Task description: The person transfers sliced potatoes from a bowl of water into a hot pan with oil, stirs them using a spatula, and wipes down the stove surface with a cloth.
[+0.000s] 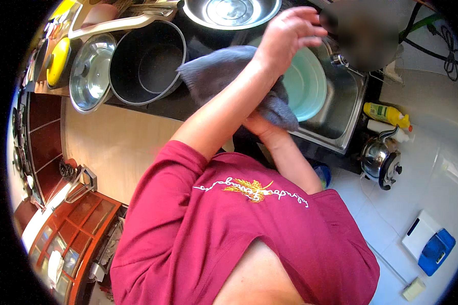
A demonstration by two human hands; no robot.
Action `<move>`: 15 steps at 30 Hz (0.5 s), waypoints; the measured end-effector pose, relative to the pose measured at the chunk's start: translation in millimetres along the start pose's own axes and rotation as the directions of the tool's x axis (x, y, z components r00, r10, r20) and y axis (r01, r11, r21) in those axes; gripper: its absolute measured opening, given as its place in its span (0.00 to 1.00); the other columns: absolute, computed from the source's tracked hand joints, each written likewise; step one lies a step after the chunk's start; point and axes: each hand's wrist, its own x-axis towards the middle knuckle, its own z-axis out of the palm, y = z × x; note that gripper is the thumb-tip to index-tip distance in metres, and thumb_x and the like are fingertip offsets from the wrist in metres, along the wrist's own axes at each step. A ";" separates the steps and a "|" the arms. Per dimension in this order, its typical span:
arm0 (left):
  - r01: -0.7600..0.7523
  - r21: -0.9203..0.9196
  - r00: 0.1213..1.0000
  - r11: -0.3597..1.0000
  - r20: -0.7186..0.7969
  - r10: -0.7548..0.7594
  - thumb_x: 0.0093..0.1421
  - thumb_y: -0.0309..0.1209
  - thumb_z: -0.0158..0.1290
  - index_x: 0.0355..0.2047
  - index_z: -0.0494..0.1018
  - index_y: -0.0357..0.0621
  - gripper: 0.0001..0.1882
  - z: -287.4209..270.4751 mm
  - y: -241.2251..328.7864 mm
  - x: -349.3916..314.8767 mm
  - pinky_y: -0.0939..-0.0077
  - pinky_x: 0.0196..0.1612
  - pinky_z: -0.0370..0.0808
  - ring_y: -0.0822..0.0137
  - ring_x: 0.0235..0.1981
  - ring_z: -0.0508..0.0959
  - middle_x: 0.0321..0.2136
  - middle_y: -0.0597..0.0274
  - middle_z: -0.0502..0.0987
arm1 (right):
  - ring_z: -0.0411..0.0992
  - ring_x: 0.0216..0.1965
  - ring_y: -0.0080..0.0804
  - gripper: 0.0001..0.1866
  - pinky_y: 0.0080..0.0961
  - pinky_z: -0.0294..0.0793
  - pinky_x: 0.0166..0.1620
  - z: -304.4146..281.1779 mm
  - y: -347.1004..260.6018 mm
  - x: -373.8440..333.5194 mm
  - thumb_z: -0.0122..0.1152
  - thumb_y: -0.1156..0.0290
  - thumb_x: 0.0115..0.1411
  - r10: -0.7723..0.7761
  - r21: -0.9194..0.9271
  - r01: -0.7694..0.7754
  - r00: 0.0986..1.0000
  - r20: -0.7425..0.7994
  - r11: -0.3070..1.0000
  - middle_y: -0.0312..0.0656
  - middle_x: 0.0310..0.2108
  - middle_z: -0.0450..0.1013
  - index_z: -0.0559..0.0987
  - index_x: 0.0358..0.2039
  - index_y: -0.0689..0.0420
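My left hand (290,38) is raised above the sink, its fingers stretched out and slightly spread, with nothing in it. It is blurred a little and is nearest to the faucet (338,59). A dark grey towel (213,76) hangs below my left forearm, which crosses in front of it. My right hand (259,124) holds the towel from underneath, and the cloth hides most of its fingers. Behind the towel, a pale green basin (310,86) sits in the steel sink (336,124), partly covered by the cloth and my left hand.
A shiny steel bowl (229,12) stands at the back of the counter. Left of the towel are a large black pot (145,61), a glass lid (89,73) and a yellow lid (59,61). Right of the sink are a yellow bottle (384,113) and a steel kettle (376,157).
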 end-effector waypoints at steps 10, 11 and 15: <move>0.325 -0.478 0.945 0.816 0.181 -0.271 0.64 0.41 0.37 0.52 0.59 0.30 0.25 2.2 -25.1 -43.5 0.63 0.55 0.65 0.51 0.53 0.66 0.52 0.40 0.63 | 0.60 0.51 0.34 0.27 0.34 0.59 0.55 -79.2 19.9 36.1 0.37 0.52 0.62 -0.319 0.992 -0.075 0.947 0.040 -0.099 0.43 0.52 0.61 0.59 0.56 0.55; 0.283 -0.469 0.959 0.837 0.144 -0.244 0.64 0.42 0.36 0.53 0.59 0.30 0.26 -0.5 -22.2 -50.1 0.66 0.54 0.67 0.51 0.52 0.67 0.52 0.40 0.63 | 0.62 0.49 0.34 0.27 0.34 0.61 0.53 -86.3 24.9 44.9 0.37 0.52 0.62 -0.342 0.995 -0.084 0.938 0.059 -0.059 0.43 0.50 0.63 0.60 0.56 0.55; 0.365 -0.505 0.931 0.782 0.188 -0.312 0.63 0.39 0.38 0.45 0.68 0.30 0.22 -35.4 -21.0 -55.9 0.71 0.40 0.76 0.58 0.37 0.78 0.40 0.44 0.74 | 0.68 0.41 0.33 0.26 0.32 0.68 0.47 -104.1 13.6 36.1 0.41 0.52 0.60 -0.545 0.909 -0.302 0.832 0.104 -0.288 0.43 0.43 0.69 0.62 0.54 0.54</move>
